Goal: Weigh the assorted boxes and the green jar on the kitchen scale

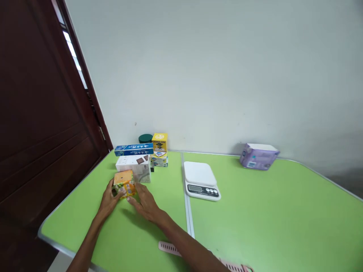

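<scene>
A small orange and yellow printed box [124,187] sits on the green table at the left. Against its left side is my left hand [109,198], fingers along the side and thumb across the front. My right hand [146,202] cups the right side, with its thumb by the lower front edge. Right behind this box stands a white box [134,164] with dark squares printed on it. On top of the white box lies a long blue carton [134,149].
Behind are stacked yellow boxes [160,141] and a dark green lid [145,138]. A white kitchen scale [200,175] stands mid-table beside the table's seam [187,211]. Farther right, a purple package [259,156] is near the wall. A pink strap [168,247] lies under my right forearm.
</scene>
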`<state>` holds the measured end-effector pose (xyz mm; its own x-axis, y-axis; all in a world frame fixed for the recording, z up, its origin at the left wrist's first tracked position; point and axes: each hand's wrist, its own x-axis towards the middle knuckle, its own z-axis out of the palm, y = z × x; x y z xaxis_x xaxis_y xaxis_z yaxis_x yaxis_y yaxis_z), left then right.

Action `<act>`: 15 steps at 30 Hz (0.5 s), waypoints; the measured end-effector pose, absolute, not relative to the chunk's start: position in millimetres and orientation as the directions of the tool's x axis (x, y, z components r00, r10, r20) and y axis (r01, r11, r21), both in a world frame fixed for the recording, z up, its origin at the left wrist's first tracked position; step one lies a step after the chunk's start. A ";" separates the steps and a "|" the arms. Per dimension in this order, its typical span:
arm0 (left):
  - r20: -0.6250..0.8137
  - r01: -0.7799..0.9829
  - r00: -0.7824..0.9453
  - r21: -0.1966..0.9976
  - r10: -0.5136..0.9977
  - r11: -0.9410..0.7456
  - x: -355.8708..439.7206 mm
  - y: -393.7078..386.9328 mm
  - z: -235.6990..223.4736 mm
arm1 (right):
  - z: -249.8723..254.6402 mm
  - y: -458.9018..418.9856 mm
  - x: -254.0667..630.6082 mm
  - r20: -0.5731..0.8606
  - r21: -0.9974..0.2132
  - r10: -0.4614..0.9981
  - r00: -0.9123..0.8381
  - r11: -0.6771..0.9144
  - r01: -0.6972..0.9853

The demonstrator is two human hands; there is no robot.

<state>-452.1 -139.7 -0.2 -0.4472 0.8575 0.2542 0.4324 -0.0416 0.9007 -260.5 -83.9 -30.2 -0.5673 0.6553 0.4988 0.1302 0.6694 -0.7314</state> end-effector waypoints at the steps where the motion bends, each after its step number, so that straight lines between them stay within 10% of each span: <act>1: 0.263 0.446 -0.446 0.894 0.856 -0.042 -454.9 -137.1 -2.4 | -30.5 -83.3 -261.7 0.481 -0.734 0.657 -0.580 0.664 0.143; 9: 0.385 0.601 -0.558 0.798 0.735 0.038 -444.1 -150.2 -4.5 | -22.2 -89.4 -202.0 0.496 -0.704 0.658 -0.567 0.687 0.182; 15: 0.808 0.831 -0.331 0.494 0.488 -0.254 -340.3 -146.8 36.7 | -29.0 -46.9 -33.7 0.563 -0.733 0.822 -0.087 0.544 0.409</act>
